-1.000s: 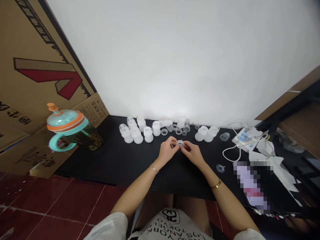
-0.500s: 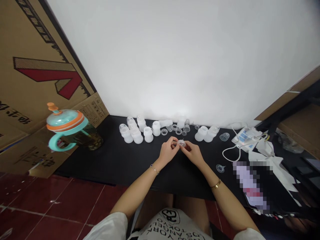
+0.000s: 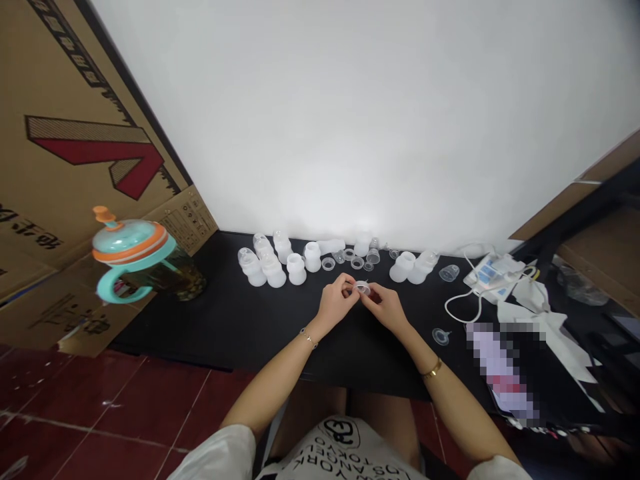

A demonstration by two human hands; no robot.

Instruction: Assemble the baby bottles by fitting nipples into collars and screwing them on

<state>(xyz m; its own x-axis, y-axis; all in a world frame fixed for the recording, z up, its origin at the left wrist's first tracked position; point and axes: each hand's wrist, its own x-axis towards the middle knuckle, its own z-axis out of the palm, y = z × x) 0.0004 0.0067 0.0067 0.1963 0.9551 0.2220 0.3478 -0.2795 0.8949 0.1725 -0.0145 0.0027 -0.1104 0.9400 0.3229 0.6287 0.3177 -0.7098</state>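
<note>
Between my fingertips is a white bottle collar ring (image 3: 362,288), with what looks like a clear nipple in it. My left hand (image 3: 338,299) pinches its left side, and my right hand (image 3: 385,307) grips the right side. Just beyond my hands lie more rings (image 3: 357,263) and small clear parts. Several capped white baby bottles (image 3: 273,270) stand to the left, near an open-necked bottle (image 3: 297,269). To the right, another open bottle (image 3: 402,267) stands beside a capped one (image 3: 423,268). A loose clear nipple (image 3: 441,336) rests right of my right forearm.
A large teal and orange drink jug (image 3: 145,260) stands at the left by a cardboard box (image 3: 65,160). On the right are a clear cap (image 3: 449,273), a white power strip with a cable (image 3: 493,277), crumpled paper (image 3: 560,337) and a blurred-out phone-like item (image 3: 503,377). A white wall borders the back.
The ring has tilted slightly between my fingers and shifted a little left. Both hands keep their hold, and the other things stay where they were.
</note>
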